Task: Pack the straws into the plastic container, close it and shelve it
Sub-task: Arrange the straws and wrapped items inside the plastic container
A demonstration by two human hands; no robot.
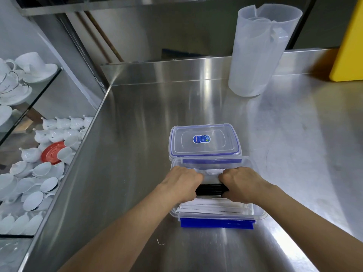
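Note:
A clear plastic container (259, 213) with blue clips stands open on the steel counter near me. White paper-wrapped straws (214, 208) lie inside it along the near side. A bundle of black straws (211, 190) is held level over the container's middle. My left hand (181, 183) grips the bundle's left end and my right hand (240, 184) grips its right end. The container's lid (204, 141), clear with a blue seal and a sticker, lies flat on the counter just behind the container.
A tall translucent plastic jug (259, 50) stands at the back right, beside a yellow object (349, 48). To the left, below the counter edge (78, 169), glass shelves hold white cups, saucers, teapots (29, 154) and a red saucer (52, 152).

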